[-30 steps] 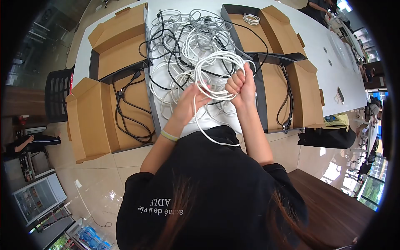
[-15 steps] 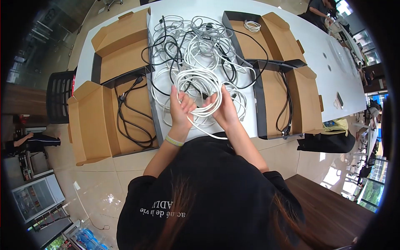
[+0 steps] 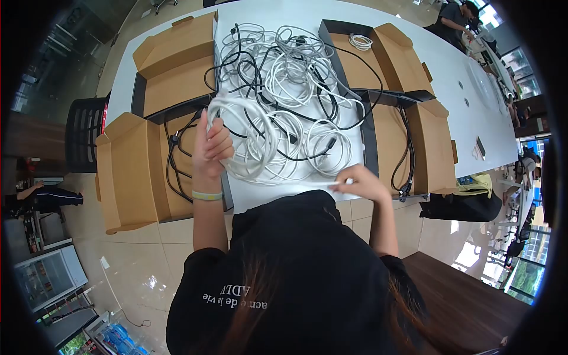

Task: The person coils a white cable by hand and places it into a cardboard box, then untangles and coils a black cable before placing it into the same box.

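Observation:
My left hand [image 3: 213, 144] is closed around one side of a coiled white cable [image 3: 269, 145], raised over the table's near left part and blurred by motion. Farther right, near the front edge, my right hand [image 3: 361, 182] pinches a stretch of white cable that runs left toward the coil. Beyond and under the coil lies a tangle of white, grey and black cables [image 3: 290, 77]. A black plug [image 3: 331, 144] rests on white loops between the hands.
Open cardboard boxes flank the tangle: back left [image 3: 180, 89], front left [image 3: 133, 177], back right [image 3: 361, 65], front right [image 3: 384, 148]. Some hold cables. A phone [image 3: 480, 147] lies on the white table at right. Another person [image 3: 454, 23] is at the far right.
My left hand has moved left with the coil. My right hand has left the coil's side and moved right and nearer the front edge, drawing out a length of white cable.

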The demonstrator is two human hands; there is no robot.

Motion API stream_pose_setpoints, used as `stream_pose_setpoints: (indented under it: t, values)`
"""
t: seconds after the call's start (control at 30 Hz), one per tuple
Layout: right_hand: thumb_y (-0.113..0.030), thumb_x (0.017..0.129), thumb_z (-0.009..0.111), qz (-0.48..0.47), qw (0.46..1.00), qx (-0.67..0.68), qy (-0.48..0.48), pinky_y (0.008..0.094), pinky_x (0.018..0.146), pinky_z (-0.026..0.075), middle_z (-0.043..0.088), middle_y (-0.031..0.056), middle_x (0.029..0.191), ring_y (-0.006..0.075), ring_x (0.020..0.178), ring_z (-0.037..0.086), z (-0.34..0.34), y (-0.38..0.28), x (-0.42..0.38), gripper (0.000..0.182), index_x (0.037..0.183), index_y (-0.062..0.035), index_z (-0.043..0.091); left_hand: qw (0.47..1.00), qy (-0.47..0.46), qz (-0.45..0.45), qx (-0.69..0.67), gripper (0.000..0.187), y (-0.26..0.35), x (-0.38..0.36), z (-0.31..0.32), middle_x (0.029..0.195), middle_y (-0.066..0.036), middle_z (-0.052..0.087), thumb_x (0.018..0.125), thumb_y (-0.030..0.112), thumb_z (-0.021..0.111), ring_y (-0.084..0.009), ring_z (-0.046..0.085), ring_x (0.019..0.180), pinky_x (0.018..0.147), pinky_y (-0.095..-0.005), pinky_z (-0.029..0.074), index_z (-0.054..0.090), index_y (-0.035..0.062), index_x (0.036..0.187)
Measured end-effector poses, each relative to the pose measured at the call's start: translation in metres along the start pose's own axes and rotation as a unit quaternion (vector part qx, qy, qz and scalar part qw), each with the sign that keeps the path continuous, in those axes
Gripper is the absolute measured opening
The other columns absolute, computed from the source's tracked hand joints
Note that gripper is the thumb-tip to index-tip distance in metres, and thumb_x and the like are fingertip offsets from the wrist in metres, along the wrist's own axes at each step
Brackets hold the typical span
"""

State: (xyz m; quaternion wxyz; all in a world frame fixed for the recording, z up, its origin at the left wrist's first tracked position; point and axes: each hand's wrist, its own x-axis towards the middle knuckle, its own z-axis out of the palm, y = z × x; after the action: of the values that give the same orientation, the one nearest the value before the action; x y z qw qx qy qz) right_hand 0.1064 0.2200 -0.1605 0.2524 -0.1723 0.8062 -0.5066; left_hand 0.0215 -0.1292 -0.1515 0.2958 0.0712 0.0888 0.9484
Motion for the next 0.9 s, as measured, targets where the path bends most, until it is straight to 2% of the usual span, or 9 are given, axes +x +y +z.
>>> stream_pose_setpoints:
  t: [0.07,0.17,0.23,0.4,0.43,0.53,0.77,0.83,0.9]
  values:
    - [-0.023,0.078,0.070,0.021,0.997,0.053,0.042,0.0218,0.047,0.035,0.055,-0.0002,0.055,0.0050,0.052,0.047,-0.020,0.000,0.000,0.025,0.066,-0.0020,0.064,0.999,-0.018,-0.030,0.030,0.048,0.004,-0.008,0.003,0.047,0.004,0.035,0.098,0.042,0.022,-0.0048,0.031,0.035,0.034,-0.0174,0.026,0.034,0.0107,0.065]
    - [-0.020,0.077,0.072,0.038,0.988,0.116,0.095,0.0198,0.044,0.031,0.050,-0.0036,0.054,0.0025,0.049,0.043,-0.036,-0.012,0.010,0.027,0.061,-0.0026,0.059,0.974,0.125,0.024,0.186,0.044,-0.002,-0.013,0.010,0.047,0.006,0.033,0.099,0.039,0.026,-0.0037,0.028,0.035,0.034,-0.0167,0.024,0.033,0.0130,0.064]
    - [-0.019,0.075,0.073,0.040,0.988,0.086,0.121,0.0197,0.043,0.030,0.045,-0.0060,0.052,0.0015,0.046,0.039,-0.041,-0.022,0.018,0.026,0.062,-0.0035,0.057,0.892,0.209,0.090,0.390,0.039,-0.011,-0.011,0.012,0.049,0.006,0.031,0.097,0.035,0.038,-0.0029,0.027,0.038,0.036,-0.0176,0.023,0.035,0.0138,0.065]
    - [-0.016,0.073,0.072,0.047,0.956,0.154,0.245,0.0192,0.041,0.027,0.043,-0.0075,0.053,0.0006,0.047,0.037,-0.026,-0.030,0.049,0.022,0.065,-0.0038,0.056,0.837,0.202,0.072,0.504,0.028,-0.038,-0.013,0.020,0.051,0.007,0.034,0.092,0.029,0.053,-0.0012,0.030,0.044,0.040,-0.0187,0.023,0.051,0.0082,0.073]
    - [-0.016,0.073,0.071,0.065,0.954,0.142,0.256,0.0189,0.041,0.027,0.045,-0.0071,0.053,0.0008,0.048,0.038,-0.026,-0.034,0.053,0.020,0.065,-0.0037,0.056,0.782,0.229,0.084,0.573,0.025,-0.049,-0.012,0.025,0.050,0.005,0.036,0.088,0.024,0.059,-0.0022,0.031,0.046,0.041,-0.0210,0.023,0.057,0.0028,0.075]
    - [-0.015,0.070,0.070,0.051,0.952,0.128,0.275,0.0197,0.043,0.028,0.046,-0.0056,0.054,0.0016,0.049,0.038,-0.024,-0.033,0.059,0.019,0.065,-0.0022,0.056,0.620,0.113,0.122,0.767,0.027,-0.068,-0.010,0.048,0.048,-0.006,0.036,0.082,0.019,0.065,-0.0100,0.032,0.043,0.042,-0.0290,0.027,0.055,-0.0014,0.070]
    - [-0.014,0.074,0.067,0.012,0.912,0.144,0.383,0.0211,0.045,0.031,0.046,-0.0040,0.056,0.0029,0.050,0.040,-0.012,-0.043,0.069,0.018,0.069,-0.0022,0.054,0.647,0.074,0.132,0.747,0.025,-0.116,0.001,0.037,0.048,-0.009,0.041,0.082,0.020,0.064,-0.0138,0.037,0.042,0.042,-0.0299,0.030,0.055,-0.0013,0.073]
    - [-0.015,0.081,0.061,-0.022,0.897,0.271,0.349,0.0202,0.046,0.039,0.049,-0.0023,0.064,0.0045,0.053,0.046,0.004,-0.046,0.074,0.014,0.082,-0.0039,0.053,0.721,0.112,0.105,0.676,0.026,-0.132,0.003,0.025,0.050,-0.006,0.044,0.085,0.022,0.062,-0.0093,0.039,0.045,0.043,-0.0277,0.031,0.054,-0.0021,0.081]
    - [-0.020,0.087,0.054,-0.021,0.862,0.402,0.307,0.0244,0.063,0.044,0.054,0.0023,0.081,0.0091,0.070,0.052,0.023,-0.041,0.079,0.022,0.100,-0.0033,0.049,0.786,0.141,0.059,0.599,0.027,-0.137,0.004,0.020,0.056,-0.005,0.051,0.088,0.024,0.059,-0.0077,0.044,0.049,0.046,-0.0264,0.035,0.051,-0.0026,0.090]
